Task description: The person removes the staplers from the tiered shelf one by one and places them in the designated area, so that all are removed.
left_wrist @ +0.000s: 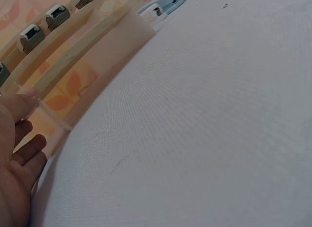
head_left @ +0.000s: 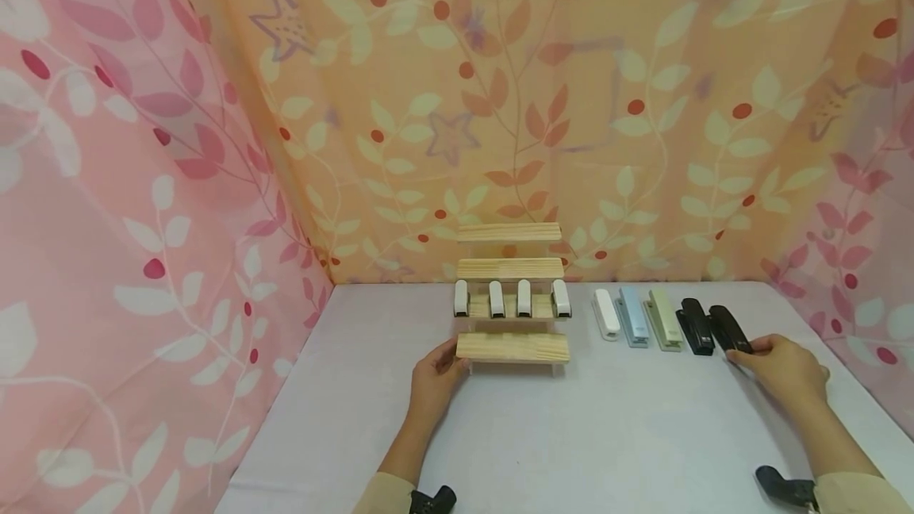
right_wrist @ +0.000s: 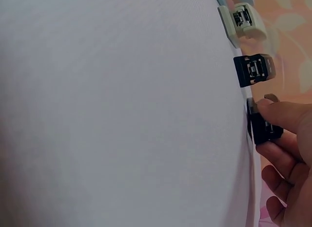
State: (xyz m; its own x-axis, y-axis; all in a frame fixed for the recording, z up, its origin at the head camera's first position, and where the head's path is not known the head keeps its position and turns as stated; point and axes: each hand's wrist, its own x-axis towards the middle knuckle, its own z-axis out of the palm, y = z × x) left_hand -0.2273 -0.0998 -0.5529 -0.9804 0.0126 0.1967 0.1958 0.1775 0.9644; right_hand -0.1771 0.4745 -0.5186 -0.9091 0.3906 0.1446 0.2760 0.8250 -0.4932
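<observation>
A tiered rack with wooden shelf boards stands mid-table in the head view. My left hand grips the left end of its lowest board, thumb near the front corner; the left wrist view shows that thumb against the board's end. Several small white-topped staplers sit on the second tier from the bottom. Farther right, my right hand pinches the near end of the rightmost black stapler between thumb and fingers. That stapler rests on the table in the right wrist view, partly covered by the thumb.
To the right of the rack, a white stapler, a blue stapler, a green stapler and another black stapler lie in a row. Patterned cloth walls off the back and both sides of the white-covered table.
</observation>
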